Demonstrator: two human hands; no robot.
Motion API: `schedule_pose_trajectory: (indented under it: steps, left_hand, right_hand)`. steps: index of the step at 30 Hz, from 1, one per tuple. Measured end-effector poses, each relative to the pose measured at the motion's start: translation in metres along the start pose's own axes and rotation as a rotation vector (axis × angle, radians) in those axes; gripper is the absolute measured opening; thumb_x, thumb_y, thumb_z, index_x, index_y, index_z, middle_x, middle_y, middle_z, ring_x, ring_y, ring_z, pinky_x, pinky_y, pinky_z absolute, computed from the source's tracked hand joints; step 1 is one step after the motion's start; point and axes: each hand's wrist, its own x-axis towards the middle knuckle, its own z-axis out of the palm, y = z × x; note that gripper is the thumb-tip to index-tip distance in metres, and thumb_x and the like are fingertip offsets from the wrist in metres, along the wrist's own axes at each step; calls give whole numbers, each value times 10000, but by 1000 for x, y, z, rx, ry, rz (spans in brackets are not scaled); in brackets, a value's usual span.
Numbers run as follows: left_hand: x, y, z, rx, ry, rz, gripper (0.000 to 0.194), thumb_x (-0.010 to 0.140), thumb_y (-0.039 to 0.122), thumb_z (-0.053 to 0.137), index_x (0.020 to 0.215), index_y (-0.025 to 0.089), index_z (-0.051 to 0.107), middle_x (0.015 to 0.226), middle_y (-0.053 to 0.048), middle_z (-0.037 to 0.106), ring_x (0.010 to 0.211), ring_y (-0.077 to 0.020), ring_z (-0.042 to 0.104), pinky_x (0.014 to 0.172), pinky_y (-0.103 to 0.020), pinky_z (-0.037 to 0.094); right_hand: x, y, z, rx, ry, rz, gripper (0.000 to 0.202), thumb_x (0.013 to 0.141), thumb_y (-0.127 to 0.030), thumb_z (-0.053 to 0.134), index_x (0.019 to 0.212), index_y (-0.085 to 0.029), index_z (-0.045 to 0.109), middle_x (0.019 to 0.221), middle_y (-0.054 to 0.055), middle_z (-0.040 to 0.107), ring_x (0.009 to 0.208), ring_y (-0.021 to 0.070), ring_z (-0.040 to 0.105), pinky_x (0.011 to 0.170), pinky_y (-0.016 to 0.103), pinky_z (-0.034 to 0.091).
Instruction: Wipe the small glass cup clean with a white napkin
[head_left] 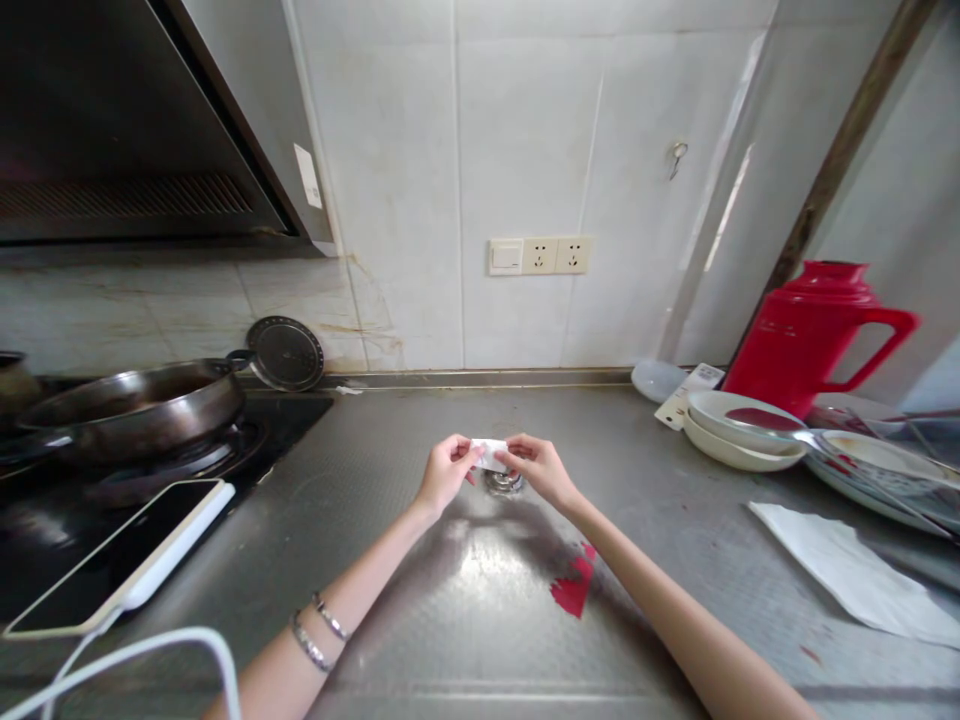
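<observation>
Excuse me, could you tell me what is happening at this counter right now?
A person stands at a steel kitchen counter, pinching a small white paper packet between the left hand and the right hand. They hold it just above a small clear glass on the counter. A red scrap lies nearer the person, a dark frying pan sits on the stove, and a red plastic jug stands at the right.

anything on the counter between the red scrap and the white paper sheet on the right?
Nothing: in the head view, the steel counter is bare between the red scrap and the white paper sheet.
</observation>
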Motion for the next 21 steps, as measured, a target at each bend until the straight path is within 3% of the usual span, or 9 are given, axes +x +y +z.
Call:
schedule_pose_trajectory:
  steps: [4,6,9,12,15,18,21]
  left_hand:
    - [2,-6,0,32,11,-5,376,661,475,710,755,148,552,677,-10,583,641,-147,578,494,-226,461]
    - [6,-11,-3,92,34,23,406,637,433,748,864,146,571,773,-31,614,756,-170,608,626,-265,497]
    - [13,-23,-8,240,25,30,620,568,370,814,1077,140,546,1048,-122,625,1023,-245,587,873,-371,464]
    - [18,-33,-8,331,-72,-15,912,495,359,856,1270,126,436,1325,-211,484,1257,-307,441,1053,-439,322]
    - [21,-39,-2,387,-210,-23,1131,439,354,882,1389,119,314,1444,-235,348,1335,-333,344,1116,-451,226]
    - [24,-44,7,412,-313,3,1228,422,363,885,1436,110,240,1475,-238,296,1343,-343,333,1118,-453,230]
    - [25,-50,14,418,-343,11,1226,432,375,878,1441,114,234,1450,-229,349,1310,-333,386,1099,-445,273]
  right_hand:
    - [3,2,-5,-40,55,-15,399,713,-526,646,817,-142,674,741,52,687,629,163,610,537,255,489]
    - [5,0,-13,-147,144,-77,363,762,-494,604,829,-145,680,780,66,694,698,183,624,568,260,488]
    - [8,-4,-27,-441,232,-248,244,820,-373,558,820,-160,677,837,76,684,772,190,615,608,256,469]
    - [7,-5,-34,-718,33,-389,188,853,-235,497,880,-187,677,948,73,682,842,181,614,705,265,467]
    - [5,-5,-35,-945,-230,-386,248,853,-156,461,947,-213,683,1042,62,681,943,189,618,772,267,451]
    - [5,-9,-36,-1098,-401,-301,308,805,-105,459,952,-240,693,1035,36,694,886,178,644,719,243,436]
    - [8,-15,-39,-1186,-520,-250,322,719,-82,484,898,-241,698,959,23,709,831,183,655,653,229,408]
